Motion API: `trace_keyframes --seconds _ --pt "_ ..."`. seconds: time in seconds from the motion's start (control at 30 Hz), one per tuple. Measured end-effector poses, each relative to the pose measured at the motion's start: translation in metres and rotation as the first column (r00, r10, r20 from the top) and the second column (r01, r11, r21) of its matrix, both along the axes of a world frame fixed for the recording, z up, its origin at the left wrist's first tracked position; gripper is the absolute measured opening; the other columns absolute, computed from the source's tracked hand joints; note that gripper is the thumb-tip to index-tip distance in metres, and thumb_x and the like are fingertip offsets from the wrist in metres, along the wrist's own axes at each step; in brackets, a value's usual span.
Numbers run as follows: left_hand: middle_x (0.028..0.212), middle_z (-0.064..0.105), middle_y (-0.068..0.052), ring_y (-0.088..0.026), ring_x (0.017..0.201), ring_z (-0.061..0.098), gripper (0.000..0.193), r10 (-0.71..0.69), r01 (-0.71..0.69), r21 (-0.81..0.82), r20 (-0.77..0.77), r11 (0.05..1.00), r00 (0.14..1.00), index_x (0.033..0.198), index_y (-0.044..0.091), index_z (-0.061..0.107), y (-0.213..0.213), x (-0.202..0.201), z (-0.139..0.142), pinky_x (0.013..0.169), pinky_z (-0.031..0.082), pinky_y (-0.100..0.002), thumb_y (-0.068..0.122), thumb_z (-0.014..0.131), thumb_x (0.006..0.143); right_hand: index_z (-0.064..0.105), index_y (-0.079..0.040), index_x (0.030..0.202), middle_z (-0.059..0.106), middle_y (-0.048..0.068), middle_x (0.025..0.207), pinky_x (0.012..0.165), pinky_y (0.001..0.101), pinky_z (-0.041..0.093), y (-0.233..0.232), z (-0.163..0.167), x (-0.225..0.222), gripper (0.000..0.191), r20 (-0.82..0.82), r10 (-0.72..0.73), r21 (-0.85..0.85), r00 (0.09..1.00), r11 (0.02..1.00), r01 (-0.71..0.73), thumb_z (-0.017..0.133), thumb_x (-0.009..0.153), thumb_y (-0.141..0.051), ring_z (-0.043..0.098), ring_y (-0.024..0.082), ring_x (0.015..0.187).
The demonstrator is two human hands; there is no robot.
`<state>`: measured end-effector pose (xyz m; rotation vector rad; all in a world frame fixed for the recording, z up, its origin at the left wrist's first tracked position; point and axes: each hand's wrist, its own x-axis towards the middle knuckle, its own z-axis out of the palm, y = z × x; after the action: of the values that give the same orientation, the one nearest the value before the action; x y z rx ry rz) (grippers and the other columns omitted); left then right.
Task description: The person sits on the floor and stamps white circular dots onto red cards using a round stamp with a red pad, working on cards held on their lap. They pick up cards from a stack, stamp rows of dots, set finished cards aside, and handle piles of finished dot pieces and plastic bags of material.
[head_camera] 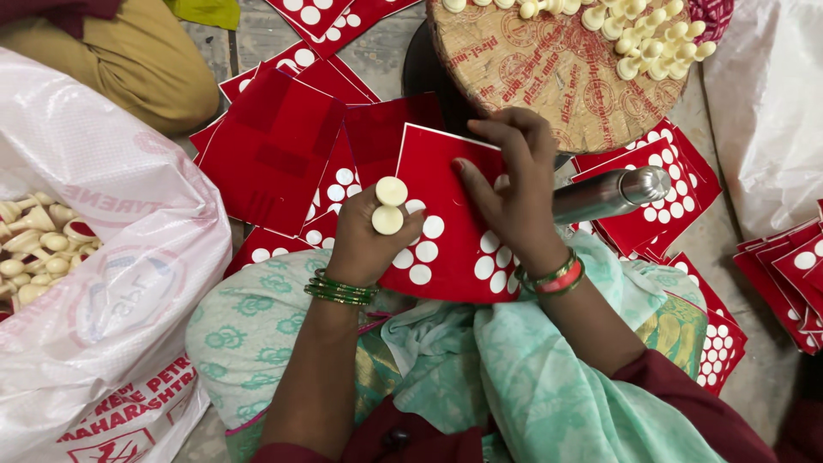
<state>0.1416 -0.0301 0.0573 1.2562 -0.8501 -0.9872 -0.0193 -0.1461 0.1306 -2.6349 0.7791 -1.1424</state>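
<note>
A red square card with several white round dots rests on my lap, tilted. My right hand holds its upper right part, fingers spread over the face. My left hand is at the card's left edge and grips two cream round-capped plastic pieces between the fingertips, their flat tops facing up. Both wrists wear bangles, green on the left, green and red on the right.
More red dotted cards lie scattered on the floor. A round wrapped board holds several cream pieces. A steel bottle lies to the right. A white sack of cream pieces stands left. Another person's knee is at top left.
</note>
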Motion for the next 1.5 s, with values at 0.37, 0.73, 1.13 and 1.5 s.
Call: trace_keyframes --seconds 0.37,0.73,1.13,1.5 --pt "0.071 0.062 0.004 -0.003 0.066 0.056 0.02 0.04 -0.038 -0.026 0.062 0.999 0.997 0.086 0.004 0.062 0.002 0.003 -0.003 0.057 0.05 -0.023 0.01 0.081 0.089 0.071 -0.007 0.112 0.071 0.008 0.117 0.102 0.0464 0.042 0.034 -0.001 -0.005 0.04 -0.179 0.161 0.395 0.971 0.915 -0.079 0.087 0.079 -0.02 0.068 0.023 0.108" --pt "0.075 0.067 0.002 -0.005 0.07 0.062 0.015 0.01 0.001 -0.073 0.152 0.997 0.988 0.092 0.004 0.066 0.002 0.0 0.009 0.061 0.053 -0.025 0.012 0.08 0.09 0.074 -0.012 0.11 0.075 0.001 0.109 0.118 0.0562 0.018 0.031 -0.008 -0.013 0.026 -0.189 0.203 0.465 0.961 0.88 -0.094 0.081 0.086 -0.016 0.071 0.016 0.099" --pt "0.09 0.067 -0.008 -0.015 0.083 0.069 0.018 0.002 0.038 -0.145 0.27 0.989 0.963 0.102 0.001 0.066 0.008 -0.001 0.02 0.072 0.055 -0.03 0.008 0.074 0.088 0.076 -0.003 0.106 0.074 0.003 0.101 0.11 0.0472 0.019 0.017 -0.019 -0.02 0.016 0.037 0.217 0.765 0.975 0.622 -0.168 0.077 0.091 -0.009 0.07 0.011 0.09" --pt "0.09 0.066 -0.004 -0.012 0.084 0.066 0.014 -0.144 0.165 -0.177 0.128 0.97 0.981 0.096 0.002 0.062 0.007 0.0 0.006 0.075 0.055 -0.028 0.004 0.072 0.086 0.076 0.003 0.106 0.073 0.007 0.108 0.086 0.0255 0.052 0.004 -0.022 -0.027 0.014 0.267 0.165 0.922 0.949 0.242 -0.302 0.07 0.098 -0.006 0.067 0.009 0.094"
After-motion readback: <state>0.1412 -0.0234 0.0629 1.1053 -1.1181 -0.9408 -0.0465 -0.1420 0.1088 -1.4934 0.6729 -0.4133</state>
